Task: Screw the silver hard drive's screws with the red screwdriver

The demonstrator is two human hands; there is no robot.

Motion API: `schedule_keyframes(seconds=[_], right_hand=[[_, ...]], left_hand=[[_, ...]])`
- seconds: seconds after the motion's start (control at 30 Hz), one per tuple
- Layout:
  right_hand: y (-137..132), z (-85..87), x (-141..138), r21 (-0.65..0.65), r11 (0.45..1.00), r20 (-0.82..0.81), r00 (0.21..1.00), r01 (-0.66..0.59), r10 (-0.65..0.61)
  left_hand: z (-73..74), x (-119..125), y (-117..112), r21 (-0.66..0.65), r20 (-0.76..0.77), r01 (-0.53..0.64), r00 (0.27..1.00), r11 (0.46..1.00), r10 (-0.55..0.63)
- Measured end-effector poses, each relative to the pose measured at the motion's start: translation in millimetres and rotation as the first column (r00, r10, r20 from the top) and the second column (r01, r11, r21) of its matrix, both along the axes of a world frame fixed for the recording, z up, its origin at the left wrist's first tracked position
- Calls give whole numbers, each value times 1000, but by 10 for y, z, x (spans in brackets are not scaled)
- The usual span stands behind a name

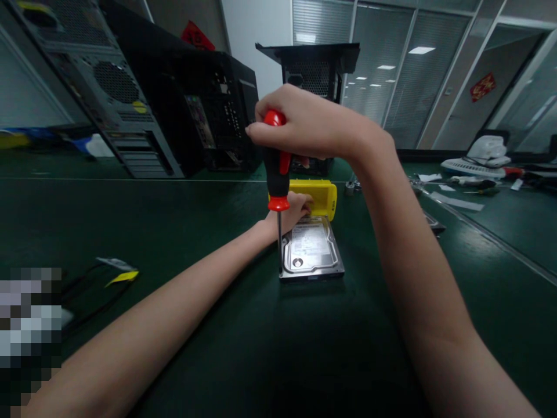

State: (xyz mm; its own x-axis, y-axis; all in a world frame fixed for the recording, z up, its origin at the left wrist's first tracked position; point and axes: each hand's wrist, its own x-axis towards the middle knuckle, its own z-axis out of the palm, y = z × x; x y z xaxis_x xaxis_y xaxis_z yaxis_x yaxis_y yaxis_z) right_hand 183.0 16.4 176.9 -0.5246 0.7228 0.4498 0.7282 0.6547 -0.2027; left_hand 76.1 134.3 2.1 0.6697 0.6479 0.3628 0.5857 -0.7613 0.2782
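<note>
Right fingers [266, 134] clasp a screwdriver [277, 174]; whether left fingers [303, 202] grip is unclear. A hard drive [311, 244] lies inside the surface's [304, 337] far edge.

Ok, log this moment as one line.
right hand: grips red-and-black screwdriver | tip: at near-left corner of hard drive | left hand: by far-left edge

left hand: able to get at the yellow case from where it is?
Likely yes. The left hand is at the far end of the hard drive, right by the yellow case, with nothing visible between them. Whether they already touch, I can't tell.
</note>
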Motion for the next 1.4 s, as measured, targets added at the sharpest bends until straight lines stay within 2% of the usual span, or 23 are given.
schedule_keyframes(seconds=[0.13, 0.23, 0.37, 0.5, 0.57, 0.67, 0.77, 0.9, 1.0, 1.17, 1.4], right_hand=[[26, 2, 4, -6, 1000, 0, 1000, 30, -30], [40, -1, 14, 26, 1000, -7, 1000, -12, 12], [34, -8, 14, 49, 999, -5, 1000, -2, 2], [18, -12, 16, 45, 999, -19, 999, -25, 26], [13, -15, 18, 37, 998, -29, 999, -44, 45], [11, -22, 14, 28, 999, -51, 998, -43, 45], [7, -24, 3, 22, 1000, -58, 998, -22, 24], [0, -21, -7, 23, 1000, -62, 998, -11, 12], [6, -24, -7, 35, 999, -68, 997, -34, 37], [25, -40, 2, 33, 999, -71, 997, -5, 7], [3, -14, 12, 6, 999, -68, 997, -46, 46]], left_hand=[[5, 7, -36, 88, -41, -37, 998, 995, 40], [24, 22, -77, 152, -75, -43, 996, 987, 55], [49, 36, -177, 186, -40, 10, 999, 982, -2], [70, 36, -369, 92, 121, 150, 980, 984, -160], [96, 41, -488, 15, 150, 237, 960, 971, -237], [154, 58, -640, -81, 121, 329, 940, 941, -318], [203, 74, -722, -84, 53, 327, 945, 941, -324], [224, 71, -729, -57, 7, 328, 945, 943, -328], [220, 49, -700, -55, 12, 358, 934, 932, -358], [208, 14, -674, -42, 20, 391, 920, 919, -391], [188, -7, -696, 112, -116, 375, 925, 920, -362]])
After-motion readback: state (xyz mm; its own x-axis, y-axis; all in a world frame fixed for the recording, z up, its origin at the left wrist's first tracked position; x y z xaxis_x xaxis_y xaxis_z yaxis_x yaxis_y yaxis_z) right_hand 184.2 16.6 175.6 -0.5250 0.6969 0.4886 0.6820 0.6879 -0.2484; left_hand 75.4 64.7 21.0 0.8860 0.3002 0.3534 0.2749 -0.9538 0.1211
